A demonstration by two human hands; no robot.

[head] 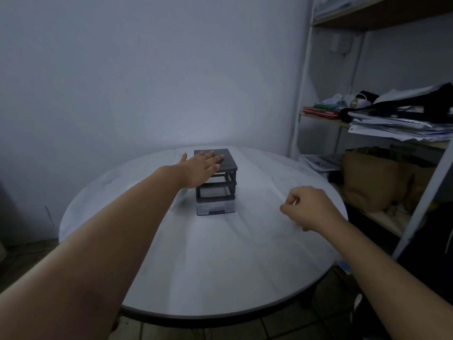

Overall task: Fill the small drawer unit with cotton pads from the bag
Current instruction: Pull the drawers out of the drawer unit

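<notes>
A small dark grey drawer unit (221, 182) stands at the far middle of the round white table (220, 266). Its two upper slots look like hollow frames. The clear bottom drawer (215, 208) sticks out toward me, and I cannot make out anything inside it. My left hand (199, 168) lies flat on the unit's top, fingers spread, gripping nothing. My right hand (307, 208) hovers over the table to the right of the unit, apart from it, its fingers curled in with thumb and forefinger pinched; nothing shows between them. I cannot make out a bag or cotton pads.
A white wall stands behind the table. On the right is a shelf rack (304, 94) with stacked papers and clothes (397, 119); a brown paper bag (372, 177) sits lower down. Tiled floor shows below the table's near edge.
</notes>
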